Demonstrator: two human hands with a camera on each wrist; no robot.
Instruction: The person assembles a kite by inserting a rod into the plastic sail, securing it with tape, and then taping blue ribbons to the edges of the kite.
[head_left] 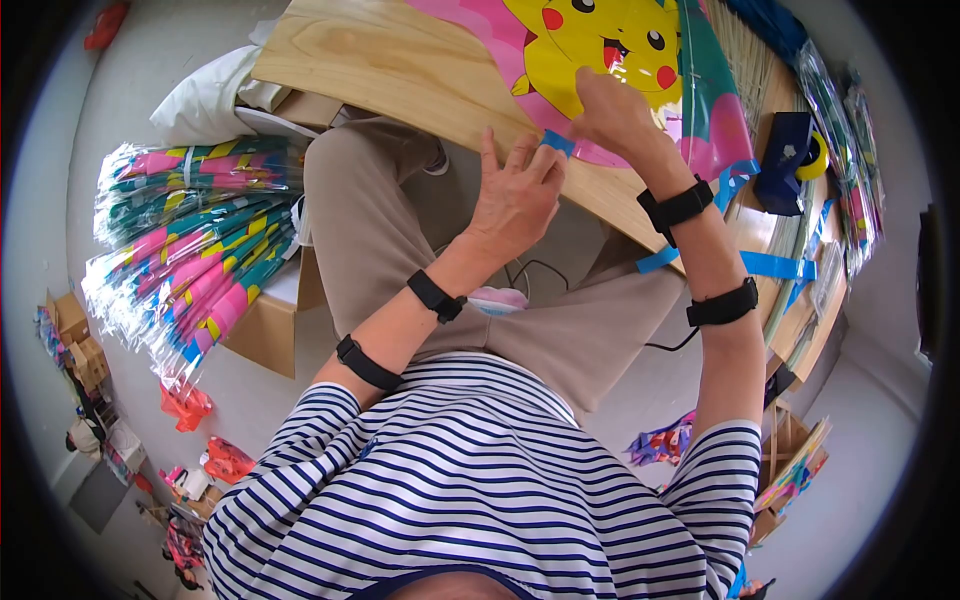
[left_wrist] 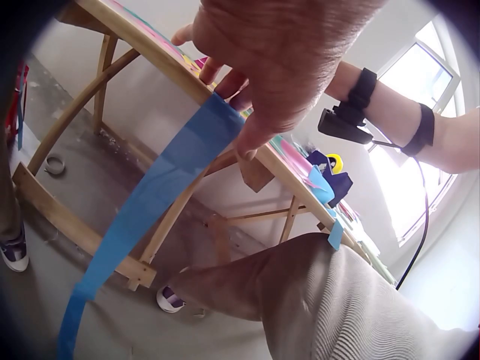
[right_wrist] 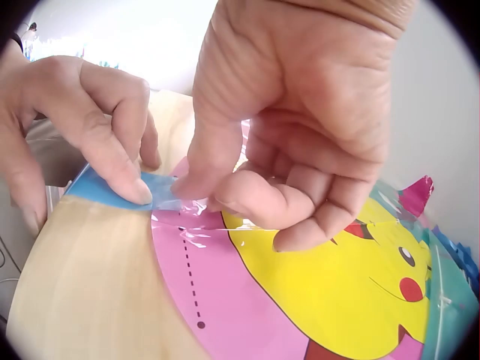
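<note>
My left hand [head_left: 515, 195] is at the table's near edge, its index fingertip pressing a strip of blue tape [left_wrist: 169, 169] onto the wood. From that edge the tape hangs in a long tail toward the floor. On the tabletop lies a glossy plastic sheet [right_wrist: 225, 307], printed with a yellow cartoon character on pink and teal. Over its corner, my right hand [right_wrist: 300, 127] has its fingers curled, and thumb and index pinch at crinkled clear film where tape and sheet meet. A dashed line with dots runs along the pink border nearby.
A dark blue tape dispenser [head_left: 785, 165] with a yellow core stands on the right of the table [head_left: 380, 60]. More blue tape [head_left: 780, 266] hangs at that edge. Bundles of printed plastic sheets [head_left: 200, 250] lie on a cardboard box [head_left: 262, 335] to the left.
</note>
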